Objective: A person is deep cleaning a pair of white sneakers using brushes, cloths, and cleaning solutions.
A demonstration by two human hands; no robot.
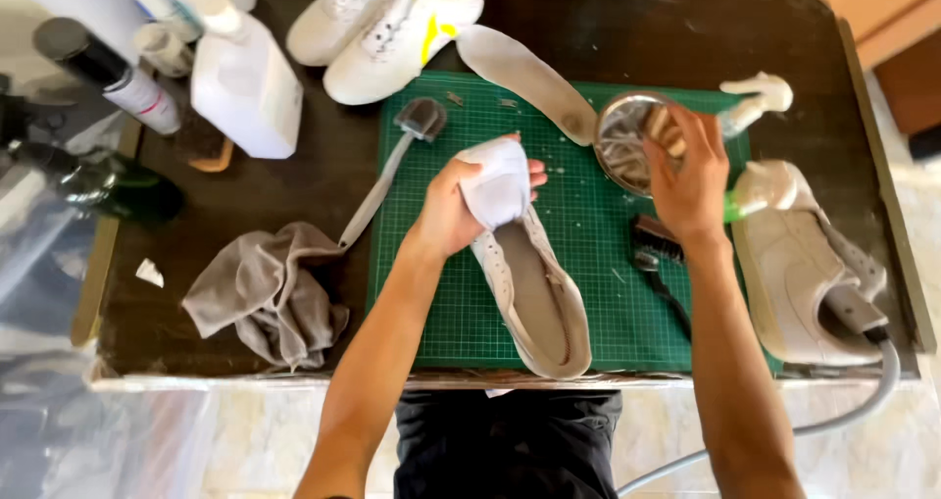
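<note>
Sneaker (524, 278) lies on the green cutting mat (431, 293), approx. centre, opening up, heel toward you, toe away. Your left hand (453, 210) is clamped round the toe end: fingers wrap the white toe cap from the left, thumb side up, so the toe sits inside the grip and the rest of the shoe extends out of the hand toward the table's near edge. Toe looks slightly raised off the mat; heel rests on it.

Your right hand (691, 171) is over the round metal bowl (622, 141) at the mat's far right. Fingers are closed on a small wooden-backed brush (662, 131) held at the bowl's rim; whether the bristles touch the bowl's contents can't be told.

Ref. items around:
- Long-handled brush (392, 161) lies left of the held shoe, head on the mat's far left corner, handle running to a grey cloth (270, 293) on the dark table (323, 180).
- Loose insole (524, 77) lies beyond the shoe, just beside the bowl.
- Black brush (657, 249) lies on the mat below your right wrist.
- Second shoe (809, 264) sits at the right edge w/ a grey hose (863, 401) fed into its opening.
- White shoe pair (387, 24) and white bottle (245, 77) stand at the far left.
</note>
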